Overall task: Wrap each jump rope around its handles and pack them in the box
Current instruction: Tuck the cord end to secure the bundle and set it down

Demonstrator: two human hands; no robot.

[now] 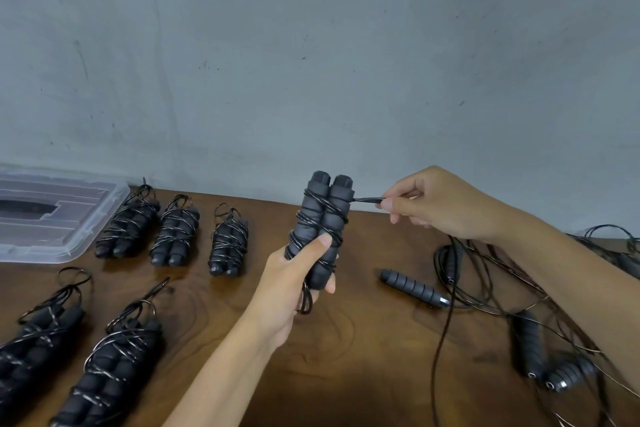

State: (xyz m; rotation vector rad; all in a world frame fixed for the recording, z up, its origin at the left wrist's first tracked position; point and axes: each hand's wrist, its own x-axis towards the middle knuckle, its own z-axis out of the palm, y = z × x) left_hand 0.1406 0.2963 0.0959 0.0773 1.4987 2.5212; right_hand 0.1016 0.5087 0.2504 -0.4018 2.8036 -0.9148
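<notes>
My left hand [298, 274] grips a pair of grey foam jump rope handles [320, 215], held upright side by side above the table, with black cord wound around them several times. My right hand [429, 204] pinches the black cord [369, 200] just right of the handles' top and holds it taut. The rest of that cord hangs down from my right hand toward the table. A clear plastic box [52, 215] lies at the far left against the wall.
Several wrapped jump ropes [178, 230] lie in two rows on the brown wooden table [363, 357], left of my hands. At the right, loose handles [412, 286] and tangled cords [485, 288] are spread out. A grey wall runs behind the table.
</notes>
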